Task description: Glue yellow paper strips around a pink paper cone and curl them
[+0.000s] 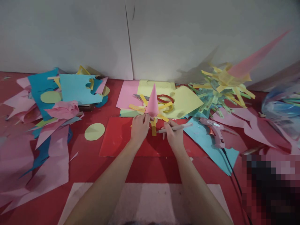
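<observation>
A pink paper cone stands upright with yellow paper strips fanning out around its base. My left hand is closed at the cone's base, its fingertips pinching the lower edge. In my right hand is a slim, light-coloured pen, gripped as for writing. Its tip points left and is close to the front yellow strip; whether it touches I cannot tell. Both hands are over a shiny red board. Just behind the cone lie red-handled scissors, partly hidden.
A pink glue gun with a black cord rests at right on blue paper. Behind it stands a taller pink cone with fringed strips. Paper scraps pile up at left, near a pale yellow disc. A white wall rises behind.
</observation>
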`<move>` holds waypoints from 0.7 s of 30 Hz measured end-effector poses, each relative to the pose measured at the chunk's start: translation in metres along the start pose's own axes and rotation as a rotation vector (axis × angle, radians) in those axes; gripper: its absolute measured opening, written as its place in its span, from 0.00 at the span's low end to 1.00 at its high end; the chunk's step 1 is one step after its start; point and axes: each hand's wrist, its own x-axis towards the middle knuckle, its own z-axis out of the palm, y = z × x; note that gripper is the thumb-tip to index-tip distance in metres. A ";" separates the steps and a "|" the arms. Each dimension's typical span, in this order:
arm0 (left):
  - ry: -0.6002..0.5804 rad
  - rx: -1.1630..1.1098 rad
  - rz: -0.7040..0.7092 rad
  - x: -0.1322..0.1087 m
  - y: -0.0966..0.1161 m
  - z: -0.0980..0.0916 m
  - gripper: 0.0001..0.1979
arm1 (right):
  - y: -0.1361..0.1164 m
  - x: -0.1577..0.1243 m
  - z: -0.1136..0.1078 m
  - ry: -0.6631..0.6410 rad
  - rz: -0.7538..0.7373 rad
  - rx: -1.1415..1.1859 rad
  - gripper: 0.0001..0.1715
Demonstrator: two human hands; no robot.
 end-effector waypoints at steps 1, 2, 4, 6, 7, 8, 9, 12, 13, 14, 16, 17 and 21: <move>-0.004 0.003 0.002 0.000 0.000 0.000 0.17 | 0.000 0.000 0.000 -0.005 0.003 0.001 0.16; -0.007 0.005 0.002 0.000 0.000 0.000 0.17 | 0.001 0.000 0.000 -0.011 0.004 0.001 0.16; -0.009 0.006 -0.005 0.001 0.000 0.000 0.17 | 0.002 0.000 0.000 -0.023 0.002 0.002 0.16; -0.010 -0.001 -0.010 0.001 0.000 0.000 0.17 | 0.002 0.000 0.000 -0.035 0.001 -0.001 0.16; -0.008 -0.004 -0.012 0.001 0.000 0.000 0.18 | 0.002 0.000 0.001 -0.038 0.002 -0.005 0.16; -0.005 -0.005 -0.013 0.001 0.000 0.000 0.18 | 0.003 0.000 0.001 -0.041 0.005 -0.008 0.16; -0.002 -0.004 -0.013 0.001 0.001 0.000 0.19 | 0.003 0.000 0.001 -0.042 0.005 -0.011 0.17; 0.000 -0.002 -0.014 0.001 0.001 0.000 0.19 | 0.005 0.001 0.002 -0.054 -0.005 -0.029 0.17; -0.001 -0.006 -0.016 0.001 0.001 0.000 0.19 | 0.006 0.001 0.003 -0.060 -0.010 -0.038 0.17; -0.002 -0.010 -0.015 0.001 0.001 0.000 0.18 | 0.007 0.001 0.003 -0.062 -0.013 -0.046 0.17; 0.003 -0.018 -0.017 0.001 0.000 0.001 0.18 | 0.008 0.001 0.003 -0.062 -0.011 -0.057 0.18; 0.008 -0.021 -0.017 0.001 0.000 0.001 0.18 | 0.008 0.001 0.003 -0.060 -0.009 -0.061 0.18; 0.012 -0.020 -0.021 0.001 0.001 0.001 0.18 | 0.008 0.001 0.003 -0.063 -0.010 -0.075 0.17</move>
